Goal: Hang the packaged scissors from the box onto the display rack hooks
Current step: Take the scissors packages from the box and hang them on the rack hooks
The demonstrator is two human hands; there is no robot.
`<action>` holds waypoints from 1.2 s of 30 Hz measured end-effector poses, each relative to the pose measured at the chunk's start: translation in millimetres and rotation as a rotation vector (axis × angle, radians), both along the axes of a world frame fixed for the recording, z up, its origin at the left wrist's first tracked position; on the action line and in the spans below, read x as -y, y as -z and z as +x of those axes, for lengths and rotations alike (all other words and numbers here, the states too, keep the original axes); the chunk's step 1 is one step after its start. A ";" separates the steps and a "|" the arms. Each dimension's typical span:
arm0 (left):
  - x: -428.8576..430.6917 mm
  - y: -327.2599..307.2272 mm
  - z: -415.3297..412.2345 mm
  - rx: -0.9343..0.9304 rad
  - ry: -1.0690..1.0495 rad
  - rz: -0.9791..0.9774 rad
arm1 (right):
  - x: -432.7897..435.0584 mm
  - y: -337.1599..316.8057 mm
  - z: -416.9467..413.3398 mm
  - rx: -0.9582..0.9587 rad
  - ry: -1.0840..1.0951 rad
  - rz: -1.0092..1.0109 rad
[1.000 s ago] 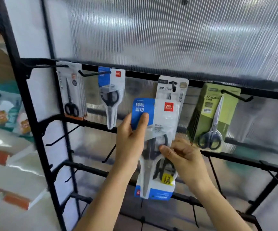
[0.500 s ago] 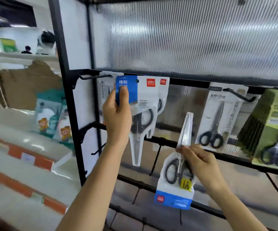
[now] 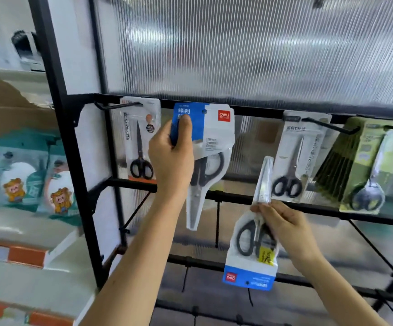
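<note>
The two task things are the same kind of goods: a flat clear pouch with a blue and white header card, a red brand mark, and scissors with black handles inside. The first scissors package (image 3: 215,142) stands upright, header on top and blades pointing down. The second scissors package (image 3: 249,260) is upside down: its blue header is at the bottom, the blade tip points up, and a yellow label sits beside the handles.

The left hand (image 3: 170,156) grips the first package by the blue left part of the header, thumb on the front, and holds it against the top bar of the black display rack (image 3: 256,110). A small hole shows near the header's top; I cannot tell if a hook goes through it. The right hand (image 3: 282,224) is lower and to the right, and its fingers pinch the second package at the middle, just above the handles, in front of the lower bars.

One second ago both packages were together in a stack between the hands. Now they are well apart. Half a second ago a similar package showed behind the first one on its right side; now it is covered, and the second package has hardly changed.
</note>
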State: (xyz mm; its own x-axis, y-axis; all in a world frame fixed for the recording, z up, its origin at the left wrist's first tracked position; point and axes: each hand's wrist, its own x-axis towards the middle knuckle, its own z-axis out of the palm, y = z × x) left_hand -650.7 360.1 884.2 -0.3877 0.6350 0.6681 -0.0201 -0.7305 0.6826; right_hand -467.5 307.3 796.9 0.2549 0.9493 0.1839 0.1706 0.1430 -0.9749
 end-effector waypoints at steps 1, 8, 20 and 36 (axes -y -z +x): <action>-0.5 0.2 -1.3 0.003 0.007 0.006 | 1.4 -1.3 -0.1 0.001 0.009 -0.003; -8.1 0.3 -4.3 0.008 0.015 -0.011 | 2.5 -5.4 -8.4 -0.009 0.005 0.012; -105.8 6.4 21.2 -0.191 -0.059 -0.247 | -14.7 -7.5 -3.3 0.122 0.026 0.032; 58.2 114.2 37.7 0.143 0.582 -0.546 | 9.6 -23.3 -26.9 -1.145 -0.189 0.421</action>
State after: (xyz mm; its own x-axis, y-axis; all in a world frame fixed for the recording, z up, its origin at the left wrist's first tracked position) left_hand -613.1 301.9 770.0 0.0473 0.9835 0.1746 -0.4085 -0.1405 0.9019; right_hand -494.4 297.8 820.3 0.3356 0.9095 0.2455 -0.8083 0.4119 -0.4208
